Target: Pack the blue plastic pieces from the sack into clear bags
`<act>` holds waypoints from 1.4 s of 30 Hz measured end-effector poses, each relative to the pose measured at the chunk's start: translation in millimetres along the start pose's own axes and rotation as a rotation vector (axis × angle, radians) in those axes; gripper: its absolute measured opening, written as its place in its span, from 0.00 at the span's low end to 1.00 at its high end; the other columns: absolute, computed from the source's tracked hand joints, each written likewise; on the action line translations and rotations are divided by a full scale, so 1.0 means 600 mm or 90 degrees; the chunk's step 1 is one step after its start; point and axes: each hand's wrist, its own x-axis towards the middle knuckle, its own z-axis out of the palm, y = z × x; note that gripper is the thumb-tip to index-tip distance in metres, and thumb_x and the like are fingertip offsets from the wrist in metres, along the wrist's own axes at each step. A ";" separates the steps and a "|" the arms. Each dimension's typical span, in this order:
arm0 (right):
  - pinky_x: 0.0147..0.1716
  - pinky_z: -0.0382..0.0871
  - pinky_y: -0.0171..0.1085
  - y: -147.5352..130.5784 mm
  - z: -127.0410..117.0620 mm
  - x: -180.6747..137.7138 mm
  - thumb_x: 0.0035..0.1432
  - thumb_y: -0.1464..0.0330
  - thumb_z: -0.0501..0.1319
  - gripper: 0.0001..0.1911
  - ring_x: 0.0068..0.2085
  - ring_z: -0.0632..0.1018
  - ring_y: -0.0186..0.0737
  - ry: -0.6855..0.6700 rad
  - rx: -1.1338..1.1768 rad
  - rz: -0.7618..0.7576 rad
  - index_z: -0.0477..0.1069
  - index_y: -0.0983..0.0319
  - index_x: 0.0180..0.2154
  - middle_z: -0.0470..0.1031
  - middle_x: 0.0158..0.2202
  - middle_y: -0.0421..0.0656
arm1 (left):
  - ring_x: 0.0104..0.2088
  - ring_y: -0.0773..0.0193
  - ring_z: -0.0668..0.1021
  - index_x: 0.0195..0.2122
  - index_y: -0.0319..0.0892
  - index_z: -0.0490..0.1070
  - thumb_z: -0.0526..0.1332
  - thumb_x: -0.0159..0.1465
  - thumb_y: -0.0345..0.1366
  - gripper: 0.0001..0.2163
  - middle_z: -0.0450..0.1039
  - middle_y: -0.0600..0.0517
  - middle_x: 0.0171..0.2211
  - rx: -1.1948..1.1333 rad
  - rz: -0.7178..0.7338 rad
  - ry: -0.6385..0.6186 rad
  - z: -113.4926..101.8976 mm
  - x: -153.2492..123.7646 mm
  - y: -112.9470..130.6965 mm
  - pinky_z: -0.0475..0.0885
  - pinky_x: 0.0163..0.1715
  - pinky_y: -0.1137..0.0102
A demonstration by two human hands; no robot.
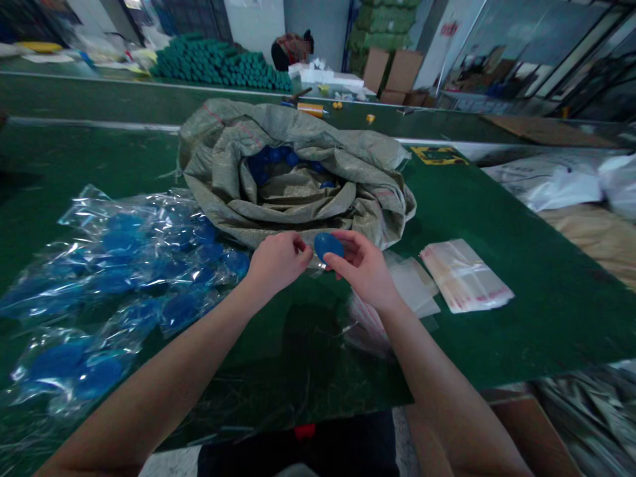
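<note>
1. Right hand [365, 268] has its thumb and fingers clamped on one blue disc [328, 247], up above the table just in front of the sack.
2. Left hand [283, 258] is right beside it, fingertips drawn together. Can't tell if they're pinching the bit of clear film between the hands.
3. Edges: the green table [561, 311] ends right by the person's lap, and its right side slants away toward the back. Widest open stretch is right of the bag stack; there's another patch between the forearms.
4. Left's the tight side: bagged blue pieces [181, 308] spread up to the sack and near the left forearm. Too overlapped to count.
5. One woven sack [218, 165], mouth open, at least five blue pieces [292, 159] showing inside.
6. Clear bags: one neat stack [467, 275], plus one fanned-out batch [415, 285] partly behind the right forearm. Can't count individual bags.
7. One co-worker [293, 50] bending over, well back.
</note>
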 end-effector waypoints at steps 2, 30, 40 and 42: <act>0.37 0.77 0.39 0.013 0.001 -0.003 0.54 0.60 0.67 0.22 0.39 0.79 0.39 -0.004 -0.040 -0.026 0.69 0.59 0.50 0.77 0.44 0.45 | 0.31 0.59 0.77 0.33 0.41 0.77 0.57 0.60 0.43 0.13 0.79 0.46 0.32 0.007 -0.013 -0.011 -0.002 0.001 0.002 0.69 0.33 0.68; 0.49 0.74 0.44 0.050 0.011 -0.008 0.56 0.69 0.65 0.16 0.49 0.76 0.45 0.083 -0.410 -0.290 0.72 0.62 0.47 0.72 0.47 0.51 | 0.25 0.63 0.72 0.27 0.39 0.76 0.56 0.59 0.42 0.14 0.75 0.49 0.25 -0.055 0.008 -0.044 -0.004 0.000 0.003 0.63 0.27 0.69; 0.52 0.72 0.46 0.069 0.019 -0.003 0.58 0.71 0.62 0.12 0.51 0.74 0.47 0.103 -0.448 -0.317 0.69 0.61 0.45 0.72 0.47 0.51 | 0.24 0.65 0.71 0.26 0.40 0.74 0.57 0.60 0.44 0.14 0.73 0.52 0.23 -0.102 0.026 -0.080 0.005 0.004 -0.004 0.61 0.25 0.70; 0.52 0.72 0.46 0.072 0.022 -0.003 0.59 0.72 0.62 0.12 0.50 0.74 0.47 0.108 -0.460 -0.319 0.69 0.61 0.45 0.72 0.47 0.51 | 0.24 0.65 0.72 0.26 0.40 0.74 0.57 0.60 0.45 0.15 0.74 0.52 0.23 -0.099 0.028 -0.082 0.006 0.005 -0.005 0.61 0.25 0.70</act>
